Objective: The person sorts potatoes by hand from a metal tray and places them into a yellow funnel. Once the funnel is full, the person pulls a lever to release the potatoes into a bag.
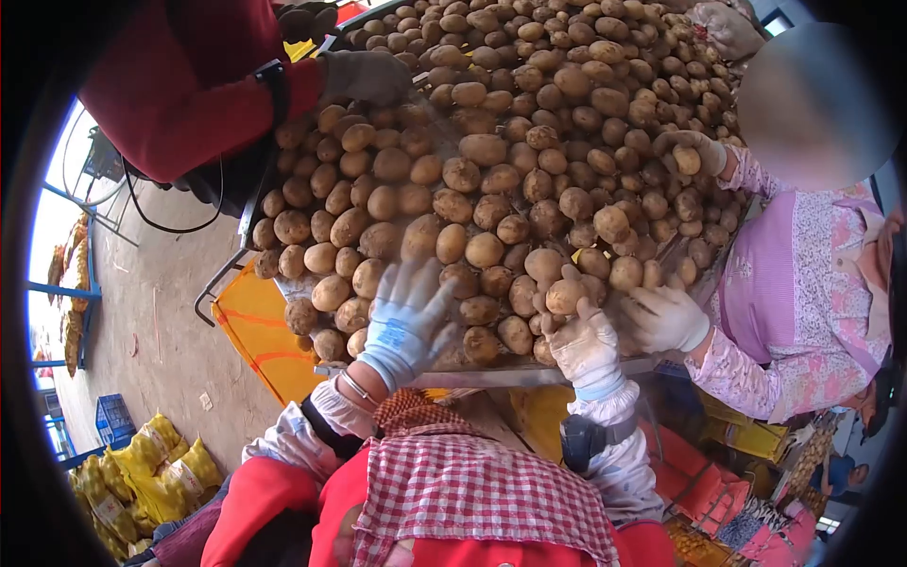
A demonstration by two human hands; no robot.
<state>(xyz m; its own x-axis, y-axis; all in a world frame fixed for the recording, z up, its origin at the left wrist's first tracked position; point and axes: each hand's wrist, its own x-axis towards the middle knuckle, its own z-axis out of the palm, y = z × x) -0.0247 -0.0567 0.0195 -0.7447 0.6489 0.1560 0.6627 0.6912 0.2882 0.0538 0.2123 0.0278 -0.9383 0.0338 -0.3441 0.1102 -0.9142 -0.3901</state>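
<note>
The right hand is gripping a potato — the left hand is lying flat, unclenched, on the pile; lifting gently is likely safest.

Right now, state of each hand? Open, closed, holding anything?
Left hand: open, gloved fingers spread flat on the potatoes, gripping nothing.
Right hand: closed around one potato at the near edge of the pile.

sorting table | metal edge, tilted | heaped with brown potatoes
</note>
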